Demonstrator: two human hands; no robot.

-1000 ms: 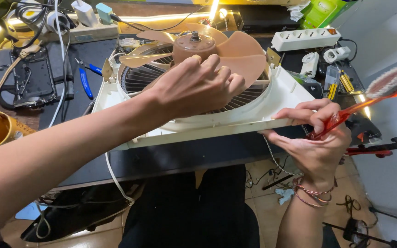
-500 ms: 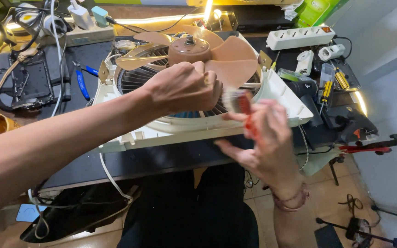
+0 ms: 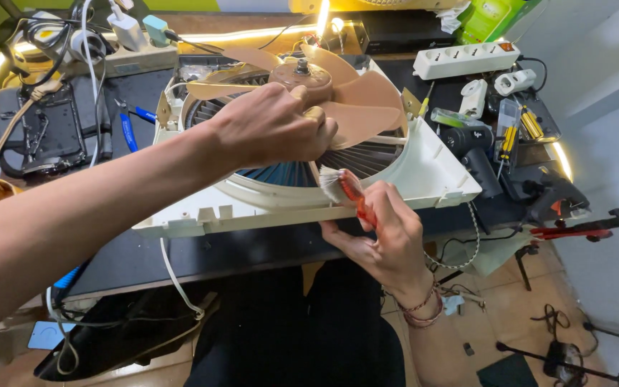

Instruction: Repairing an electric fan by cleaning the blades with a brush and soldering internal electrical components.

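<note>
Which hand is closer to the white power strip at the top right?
Right. The right hand holds a red brush below the white power strip; the left hand rests on the fan blades, farther left.

A dark tabletop (image 3: 252, 251) carries a white square fan housing (image 3: 438, 172) at its middle, tilted up toward the near edge. To the left lie blue-handled pliers (image 3: 125, 129) and a tangle of black cables (image 3: 44, 136). To the right sit a white power strip (image 3: 467, 61), a black hair dryer (image 3: 474, 154) and yellow-handled screwdrivers (image 3: 528, 125).
</note>
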